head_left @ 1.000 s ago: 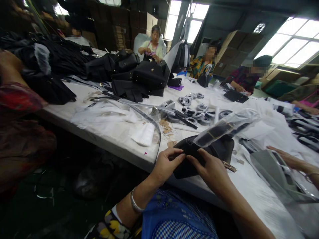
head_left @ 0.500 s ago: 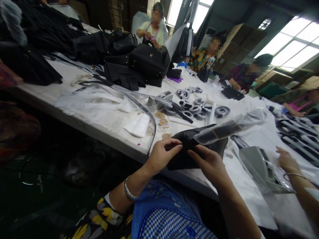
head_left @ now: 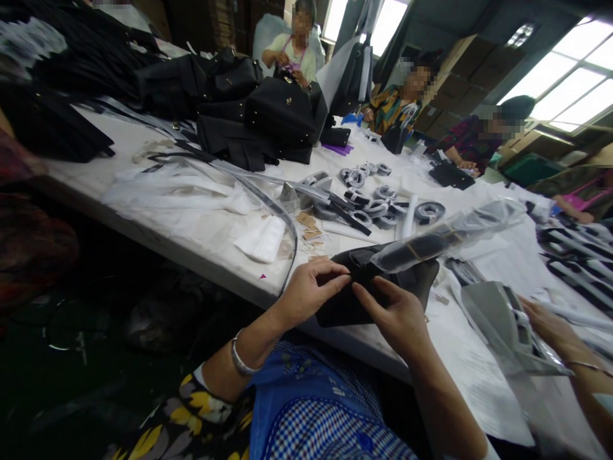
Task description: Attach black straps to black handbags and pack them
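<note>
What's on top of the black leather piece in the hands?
A clear plastic sleeve holding a dark strap rests on the black leather piece. Left hand and right hand pinch its near side. The tabletop beneath is hidden.

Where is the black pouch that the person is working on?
In the head view, the black pouch sits at the near table edge, lower centre, pinched between the left hand and right hand, just under a plastic-wrapped strap.

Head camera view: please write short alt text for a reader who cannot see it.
The person's left hand and right hand pinch a black bag piece at the edge of a white table; a plastic-sleeved strap rests on it. Farther off lie coiled straps and black handbags, with seated co-workers.
</note>
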A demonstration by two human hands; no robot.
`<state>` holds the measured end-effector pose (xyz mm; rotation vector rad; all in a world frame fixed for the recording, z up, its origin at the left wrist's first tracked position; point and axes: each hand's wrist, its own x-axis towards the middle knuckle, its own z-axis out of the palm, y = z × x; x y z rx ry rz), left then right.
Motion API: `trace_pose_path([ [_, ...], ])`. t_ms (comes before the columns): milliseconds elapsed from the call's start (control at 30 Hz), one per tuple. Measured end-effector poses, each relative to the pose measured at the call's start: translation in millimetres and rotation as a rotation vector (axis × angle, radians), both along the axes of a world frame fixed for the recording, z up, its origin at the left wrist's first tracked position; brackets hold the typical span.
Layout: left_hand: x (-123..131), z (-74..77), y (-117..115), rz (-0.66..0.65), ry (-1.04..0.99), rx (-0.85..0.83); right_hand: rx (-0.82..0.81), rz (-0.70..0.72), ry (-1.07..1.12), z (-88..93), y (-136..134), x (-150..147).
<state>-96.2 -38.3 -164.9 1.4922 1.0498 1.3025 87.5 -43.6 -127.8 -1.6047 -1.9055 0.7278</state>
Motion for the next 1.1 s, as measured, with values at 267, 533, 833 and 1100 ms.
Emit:
trace_pose_path([
  [267, -14, 9.4, 12, -0.132, 0.092, 0.073, 0.011, 0.024, -0.035, -0.3, -1, -1],
  [533, -5, 1.2, 16, -0.114, -0.127, -0.117, 0.108, -0.053, -0.064, -3.4, 0, -8],
  [833, 0, -6.6, 21, -0.131, -0.155, -0.182, 0.094, -0.089, 0.085, -19.4, 2, -6],
  [1100, 11, -6.1, 16, 0.007, 0.044, -0.048, 0.076, -0.098, 0.168, -25.4, 4, -7],
])
